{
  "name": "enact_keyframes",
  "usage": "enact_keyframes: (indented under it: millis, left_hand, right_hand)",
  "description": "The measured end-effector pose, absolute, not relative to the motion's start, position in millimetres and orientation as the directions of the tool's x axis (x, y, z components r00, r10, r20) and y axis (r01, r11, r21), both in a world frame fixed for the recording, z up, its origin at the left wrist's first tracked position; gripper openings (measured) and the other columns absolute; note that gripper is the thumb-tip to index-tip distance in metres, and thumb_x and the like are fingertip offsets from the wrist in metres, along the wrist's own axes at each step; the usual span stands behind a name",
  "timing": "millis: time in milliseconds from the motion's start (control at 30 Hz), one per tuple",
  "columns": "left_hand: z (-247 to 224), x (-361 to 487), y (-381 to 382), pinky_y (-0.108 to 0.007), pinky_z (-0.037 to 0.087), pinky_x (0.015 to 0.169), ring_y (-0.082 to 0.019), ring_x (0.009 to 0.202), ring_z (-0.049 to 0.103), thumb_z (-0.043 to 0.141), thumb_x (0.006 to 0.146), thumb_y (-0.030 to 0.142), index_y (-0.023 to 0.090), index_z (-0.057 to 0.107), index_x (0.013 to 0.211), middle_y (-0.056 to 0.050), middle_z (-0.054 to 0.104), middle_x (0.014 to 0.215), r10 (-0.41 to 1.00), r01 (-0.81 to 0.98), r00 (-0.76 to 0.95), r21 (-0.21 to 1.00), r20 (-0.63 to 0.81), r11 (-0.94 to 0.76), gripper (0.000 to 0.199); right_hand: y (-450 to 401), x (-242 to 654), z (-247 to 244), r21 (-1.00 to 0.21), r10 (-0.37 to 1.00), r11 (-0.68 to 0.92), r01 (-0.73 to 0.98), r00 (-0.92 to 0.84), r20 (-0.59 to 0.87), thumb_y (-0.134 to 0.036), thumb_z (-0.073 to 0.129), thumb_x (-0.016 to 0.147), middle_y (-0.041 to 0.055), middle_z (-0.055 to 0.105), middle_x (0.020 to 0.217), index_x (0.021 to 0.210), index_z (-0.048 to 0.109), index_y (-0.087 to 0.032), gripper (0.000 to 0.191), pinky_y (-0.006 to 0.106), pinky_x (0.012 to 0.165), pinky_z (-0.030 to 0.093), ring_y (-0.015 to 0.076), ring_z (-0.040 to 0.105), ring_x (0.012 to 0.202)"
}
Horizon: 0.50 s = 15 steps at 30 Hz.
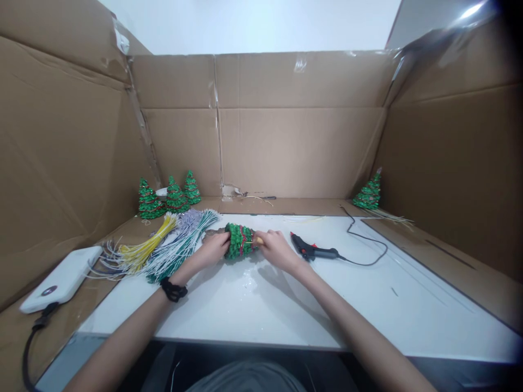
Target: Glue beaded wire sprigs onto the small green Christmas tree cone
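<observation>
A small green tree with red garland [239, 241] lies on its side between my hands, above the white tabletop [245, 310]. Its wide base end is gripped by my left hand [214, 247], whose fingers curl round the edge. My right hand [277, 249] is closed in a pinch at the narrower end, with a small yellowish piece at its fingertips that is too small to name. Bundles of white-and-green stems [183, 247] and yellow stems [153, 245] lie left of my left hand. A black glue gun [312, 250] rests right of my right hand.
Three finished-looking green trees [175, 196] stand at the back left, another tree [369, 191] at the back right. A white power bank [61, 280] with a black cable lies at the left. The glue gun's cord [370, 264] loops rightward. Cardboard walls [302, 147] enclose the table.
</observation>
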<state>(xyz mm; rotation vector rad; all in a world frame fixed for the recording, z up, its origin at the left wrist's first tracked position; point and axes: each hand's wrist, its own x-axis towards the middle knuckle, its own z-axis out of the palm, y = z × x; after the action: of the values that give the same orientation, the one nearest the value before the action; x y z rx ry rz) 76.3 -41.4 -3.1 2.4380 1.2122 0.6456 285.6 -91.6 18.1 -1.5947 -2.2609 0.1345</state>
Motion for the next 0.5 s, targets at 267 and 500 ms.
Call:
enact_keyframes:
  millis: [267,500]
  left_hand:
    - [3.9,76.7,-47.4,-0.026,0.040,0.067,-0.019,0.076,0.058,0.037,0.086,0.021,0.017,0.058,0.081,-0.007,0.066,0.085,0.802,0.685,0.546,0.420,0.245,-0.595,0.023]
    - [-1.4,80.2,-43.6,-0.026,0.041,0.068,-0.019,0.075,0.057,0.039,0.084,0.019,0.016,0.059,0.077,-0.007,0.066,0.082,0.799,0.686,0.530,0.410,0.285,-0.601,0.022]
  right_hand:
    - [-91.3,303.2,24.4,-0.455,0.937,0.346,0.821,-0.285,0.200,-0.007,0.036,0.079,0.0036,0.061,0.076,0.076,0.053,-0.018,0.020,0.022,0.058,0.027,0.0141,0.050,0.069]
    - [-88.2,273.7,5.5,-0.383,0.916,0.376,0.844,-0.276,0.291,-0.013,0.039,0.086,0.0068,0.062,0.089,0.086,0.051,-0.017,0.013,0.023,0.062,0.029,0.0159,0.054,0.078]
